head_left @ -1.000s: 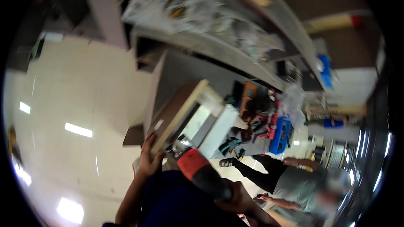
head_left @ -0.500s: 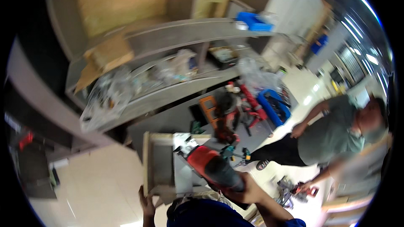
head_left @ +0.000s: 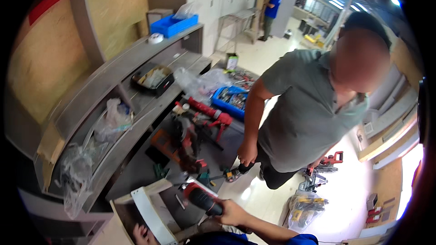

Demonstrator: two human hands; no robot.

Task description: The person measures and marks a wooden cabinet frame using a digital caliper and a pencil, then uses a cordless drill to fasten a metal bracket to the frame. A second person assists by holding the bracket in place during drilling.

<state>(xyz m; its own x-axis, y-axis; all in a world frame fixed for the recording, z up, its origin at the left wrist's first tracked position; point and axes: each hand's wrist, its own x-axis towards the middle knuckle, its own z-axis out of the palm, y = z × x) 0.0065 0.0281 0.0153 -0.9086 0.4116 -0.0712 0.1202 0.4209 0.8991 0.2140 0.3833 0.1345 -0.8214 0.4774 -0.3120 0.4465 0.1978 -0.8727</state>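
My right hand (head_left: 232, 212) is closed round the black grip of a red-and-black power tool (head_left: 203, 199), tilted up to the left with its pale metal front end beside the box. Just left of it is an open, shallow wooden box (head_left: 119, 218) with a grey inside and light wood edges. A white strip (head_left: 152, 218) runs across the box. My left hand (head_left: 143, 235) is at the box's near side, fingers bent over its edge; the lower part of the hand is out of the picture.
Several tools, including a red caulking gun (head_left: 210, 110), lie on the grey table (head_left: 227, 141) beyond the box. A blue bin (head_left: 229, 102) holds small parts. Shelving (head_left: 109, 75) stands at the left. A co-worker (head_left: 309, 109) stands close on the right, near tools on the floor.
My view has swung to the right and up, so the co-worker appears larger and nearer the middle. The power tool now points left beside the box, no longer over it.
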